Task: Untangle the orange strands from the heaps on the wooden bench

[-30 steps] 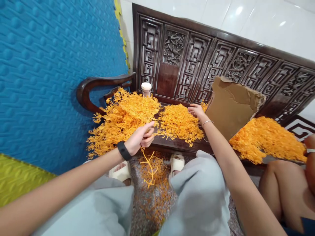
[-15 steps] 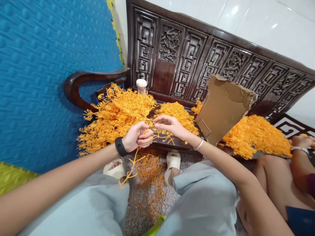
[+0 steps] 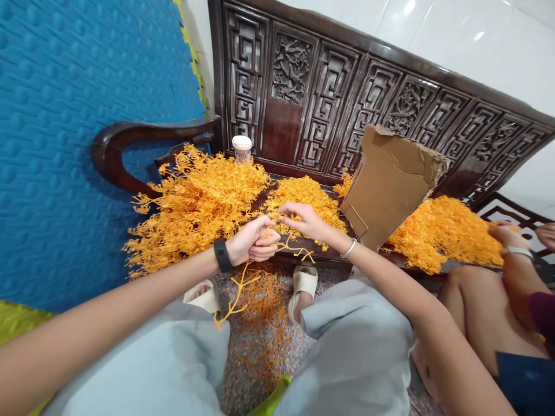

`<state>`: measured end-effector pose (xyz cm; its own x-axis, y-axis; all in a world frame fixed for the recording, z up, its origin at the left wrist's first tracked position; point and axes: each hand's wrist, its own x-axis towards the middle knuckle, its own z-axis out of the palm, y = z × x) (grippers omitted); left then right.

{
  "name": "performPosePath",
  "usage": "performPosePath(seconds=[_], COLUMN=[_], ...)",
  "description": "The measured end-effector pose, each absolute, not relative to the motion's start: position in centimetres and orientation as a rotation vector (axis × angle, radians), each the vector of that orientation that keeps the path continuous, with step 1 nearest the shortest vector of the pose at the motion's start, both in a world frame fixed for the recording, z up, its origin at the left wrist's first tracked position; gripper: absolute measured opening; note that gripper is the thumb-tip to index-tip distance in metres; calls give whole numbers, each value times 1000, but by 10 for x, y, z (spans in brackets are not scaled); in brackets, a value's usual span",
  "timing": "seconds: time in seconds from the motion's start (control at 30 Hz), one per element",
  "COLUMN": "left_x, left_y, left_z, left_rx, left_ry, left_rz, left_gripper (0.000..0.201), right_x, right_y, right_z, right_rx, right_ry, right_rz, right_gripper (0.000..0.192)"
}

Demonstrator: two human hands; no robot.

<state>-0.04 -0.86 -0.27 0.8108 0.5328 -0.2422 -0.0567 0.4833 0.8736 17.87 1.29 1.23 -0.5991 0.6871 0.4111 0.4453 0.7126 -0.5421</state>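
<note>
My left hand (image 3: 254,241) is closed around an orange plastic branch (image 3: 236,292) whose stem hangs down over my knee. My right hand (image 3: 303,221) meets it at the fingertips and pinches a small orange sprig (image 3: 295,249) at the top of that branch. Both hands hover at the front edge of a dark carved wooden bench (image 3: 312,257). A large heap of orange branches (image 3: 195,202) lies on the seat to the left, and a smaller pile of sprigs (image 3: 303,193) sits just behind my hands.
A torn cardboard sheet (image 3: 390,182) leans on the backrest. Right of it lies another orange pile (image 3: 446,237), with another person's hand (image 3: 505,237) and leg (image 3: 481,306) beside it. A white-lidded cup (image 3: 241,147) stands at the back. Orange scraps (image 3: 264,323) litter the floor. A blue mat (image 3: 78,138) covers the left.
My right hand came back from the far pile of sprigs to meet my left hand, bringing a sprig with it. The view drifted slightly, and the other person's hand reached onto the right pile.
</note>
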Motion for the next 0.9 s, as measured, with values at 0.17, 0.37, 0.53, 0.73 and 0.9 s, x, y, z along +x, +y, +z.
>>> performPosePath(seconds=[0.17, 0.37, 0.53, 0.73, 0.9], left_x=[14, 31, 44, 49, 35], left_y=[-13, -9, -15, -39, -17], left_z=[-4, -7, -2, 12, 8], left_rx=[1109, 1024, 1025, 1089, 947], left_ry=[859, 920, 984, 862, 630], left_rz=[444, 464, 507, 474, 600], left_gripper=[42, 42, 40, 42, 43], right_x=[208, 213, 225, 280, 264], right_y=[34, 44, 64, 77, 56], right_z=[-6, -21, -21, -26, -38], right_rx=[-1054, -1144, -1232, -1335, -1256], right_ry=[-2199, -2046, -1942, -1469, -1420], right_rz=[666, 656, 548, 549, 616], right_gripper=[16, 19, 18, 17, 25])
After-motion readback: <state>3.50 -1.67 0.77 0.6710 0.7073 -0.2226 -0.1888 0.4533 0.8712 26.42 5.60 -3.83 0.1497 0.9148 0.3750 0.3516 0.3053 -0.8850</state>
